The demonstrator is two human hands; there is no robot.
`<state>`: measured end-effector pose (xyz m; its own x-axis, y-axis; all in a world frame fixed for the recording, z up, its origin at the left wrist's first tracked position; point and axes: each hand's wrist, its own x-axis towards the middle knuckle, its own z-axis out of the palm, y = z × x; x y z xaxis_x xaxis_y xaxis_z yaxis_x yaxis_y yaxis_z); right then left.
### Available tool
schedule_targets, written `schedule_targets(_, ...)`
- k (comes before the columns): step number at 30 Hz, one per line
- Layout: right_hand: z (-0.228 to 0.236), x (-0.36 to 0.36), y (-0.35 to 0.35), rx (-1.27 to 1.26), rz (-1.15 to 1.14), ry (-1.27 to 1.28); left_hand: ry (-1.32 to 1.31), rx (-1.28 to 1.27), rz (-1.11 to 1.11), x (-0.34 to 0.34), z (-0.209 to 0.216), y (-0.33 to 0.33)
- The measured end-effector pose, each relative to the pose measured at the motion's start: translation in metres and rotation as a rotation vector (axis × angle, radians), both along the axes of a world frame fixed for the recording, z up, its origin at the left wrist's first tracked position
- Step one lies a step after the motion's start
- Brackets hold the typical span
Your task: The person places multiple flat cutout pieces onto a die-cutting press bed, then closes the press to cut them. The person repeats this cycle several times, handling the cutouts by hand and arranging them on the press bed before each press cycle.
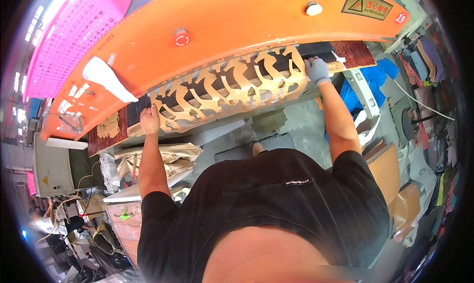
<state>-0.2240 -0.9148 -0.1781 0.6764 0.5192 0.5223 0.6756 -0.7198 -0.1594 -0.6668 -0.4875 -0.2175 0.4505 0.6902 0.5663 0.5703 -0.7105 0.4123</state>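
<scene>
A tan sheet (pixel 232 96), punched through with rows of curved cut-outs, stretches across the machine's bed beneath an orange beam. Its near edge sags a little toward me. My left hand (pixel 150 120) is bare and closed on the sheet's left end. At the sheet's right end is my right hand (pixel 317 69), in a grey glove, with its fingers gripping that edge; the fingertips are partly hidden. Dark board shows through the holes, and whether the sheet is leather or another material I cannot tell.
The orange machine beam (pixel 237 23) carries a red button (pixel 181 36) and a white knob (pixel 313 8). A pink basket (pixel 74 41) stands at the far left. Small cut tan pieces (pixel 108 127) lie left of my left hand. Blue plastic (pixel 368 85) and brown sheets (pixel 382 172) are at the right.
</scene>
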Motion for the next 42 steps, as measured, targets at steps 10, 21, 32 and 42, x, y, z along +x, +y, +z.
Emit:
schedule_targets(10,-0.031,-0.098,-0.103,0.173,0.063,-0.078,-0.038,0.109,-0.005,-0.092,-0.029,-0.112)
schedule_targets(21,-0.057,-0.217,-0.217,0.436,-0.005,0.214,-0.02,0.133,-0.09,-0.205,-0.057,-0.234)
schedule_targets(32,-0.015,-0.345,-0.044,0.009,0.481,0.006,-0.092,0.005,-0.488,-0.129,0.009,-0.312)
schedule_targets(42,-0.034,-0.363,-0.058,0.347,0.446,0.303,0.257,0.061,-0.566,-0.054,-0.014,-0.355)
